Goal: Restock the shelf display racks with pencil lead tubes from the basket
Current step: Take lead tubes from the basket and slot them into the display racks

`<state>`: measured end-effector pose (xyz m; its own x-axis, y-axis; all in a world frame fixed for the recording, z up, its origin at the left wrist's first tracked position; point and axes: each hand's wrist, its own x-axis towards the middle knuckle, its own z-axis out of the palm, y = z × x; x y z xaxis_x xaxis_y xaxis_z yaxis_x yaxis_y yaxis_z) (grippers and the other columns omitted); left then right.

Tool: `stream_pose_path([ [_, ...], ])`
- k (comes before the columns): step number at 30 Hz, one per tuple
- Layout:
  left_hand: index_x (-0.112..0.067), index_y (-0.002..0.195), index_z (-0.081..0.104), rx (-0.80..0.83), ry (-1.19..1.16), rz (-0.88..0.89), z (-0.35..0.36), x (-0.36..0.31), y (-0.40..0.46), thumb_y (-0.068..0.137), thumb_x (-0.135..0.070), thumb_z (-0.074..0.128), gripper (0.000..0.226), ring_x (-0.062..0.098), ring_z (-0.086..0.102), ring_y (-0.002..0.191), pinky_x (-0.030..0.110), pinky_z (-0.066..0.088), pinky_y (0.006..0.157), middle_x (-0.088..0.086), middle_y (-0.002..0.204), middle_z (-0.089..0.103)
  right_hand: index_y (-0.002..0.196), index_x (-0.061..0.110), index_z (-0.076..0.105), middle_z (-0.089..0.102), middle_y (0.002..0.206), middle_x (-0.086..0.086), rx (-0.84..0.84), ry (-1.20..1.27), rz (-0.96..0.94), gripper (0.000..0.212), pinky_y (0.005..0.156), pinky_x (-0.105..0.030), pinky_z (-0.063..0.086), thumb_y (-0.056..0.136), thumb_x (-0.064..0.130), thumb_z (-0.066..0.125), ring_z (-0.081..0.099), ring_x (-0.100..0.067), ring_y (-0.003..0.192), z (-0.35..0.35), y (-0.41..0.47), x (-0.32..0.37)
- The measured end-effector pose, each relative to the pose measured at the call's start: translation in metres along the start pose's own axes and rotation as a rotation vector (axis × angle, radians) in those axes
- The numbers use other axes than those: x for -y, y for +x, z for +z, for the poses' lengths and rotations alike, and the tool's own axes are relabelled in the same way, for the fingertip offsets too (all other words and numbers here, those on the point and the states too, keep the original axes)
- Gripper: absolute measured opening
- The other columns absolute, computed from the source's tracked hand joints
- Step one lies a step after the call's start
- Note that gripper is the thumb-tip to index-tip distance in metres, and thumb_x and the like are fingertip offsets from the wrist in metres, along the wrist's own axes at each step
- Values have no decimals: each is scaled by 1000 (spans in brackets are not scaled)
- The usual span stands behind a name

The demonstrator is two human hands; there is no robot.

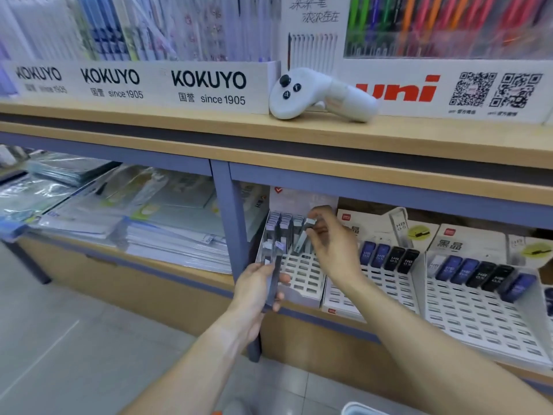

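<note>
Two bare hands worked at the lower shelf of a stationery display. The left hand (259,290) had its fingers curled round a small bundle of grey lead tubes (273,266), held upright just in front of the left display rack (302,275); the exact count in the bundle could not be read, though it appeared to be three or four. The right hand (332,241) pinched a single lead tube (303,239) between thumb and fingertips, tilted, with its lower end at the slotted face of the same rack. Further grey tubes (282,224) stood in the rear rows of that rack, while its front slots lay open. To the right, a middle rack (386,284) carried blue and black tubes (389,257) marked HB 0.5, and a right rack (478,319) held a longer row of blue and black tubes (478,274). On the left of the blue upright post (236,232), stacks of plastic-wrapped paper goods (134,214) lay flat. On the wooden upper shelf (209,127) a white handheld controller (320,95) rested between a KOKUYO display (206,82) and a uni display (434,88), behind which coloured pens (449,22) stood blurred. A white rim (359,408), possibly the basket, showed at the bottom edge.
</note>
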<state>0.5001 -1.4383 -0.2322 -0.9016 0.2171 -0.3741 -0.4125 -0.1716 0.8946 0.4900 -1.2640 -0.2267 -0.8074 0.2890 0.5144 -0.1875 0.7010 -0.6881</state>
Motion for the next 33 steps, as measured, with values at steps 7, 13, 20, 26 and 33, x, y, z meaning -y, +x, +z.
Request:
stream_pose_path([
  [7,-3,117,59,38,-14,-25,5,0,0,104,-14,49,20,20,50,49,25,37,41,14,85,76,115,24,62,64,100,5,65,-77,-96,31,79,-39,58,92,5,68,63,-12,85,8,4,-1],
  [13,-6,108,58,56,11,5,5,1,2,106,-17,50,14,19,51,51,26,36,42,16,99,77,123,25,67,50,110,3,62,-126,-47,40,84,-33,55,91,2,65,60,-16,87,10,2,-3],
  [20,-6,115,56,59,-48,-3,4,1,6,104,-16,53,16,18,43,50,23,25,37,16,94,74,129,25,66,51,102,4,174,-162,14,46,85,-35,53,91,-1,61,57,-15,89,5,1,4],
  [26,-11,113,62,52,37,15,4,1,3,90,-11,72,25,16,48,49,22,22,40,9,86,73,108,33,65,70,80,9,138,197,336,26,70,-26,56,85,37,78,67,-3,74,0,-15,29],
  [33,-10,104,71,-120,66,-38,3,-5,-2,90,-21,70,18,15,48,56,23,23,38,9,87,66,104,25,65,76,85,-2,53,554,506,31,81,-41,63,84,9,82,75,-18,83,-1,-14,24],
])
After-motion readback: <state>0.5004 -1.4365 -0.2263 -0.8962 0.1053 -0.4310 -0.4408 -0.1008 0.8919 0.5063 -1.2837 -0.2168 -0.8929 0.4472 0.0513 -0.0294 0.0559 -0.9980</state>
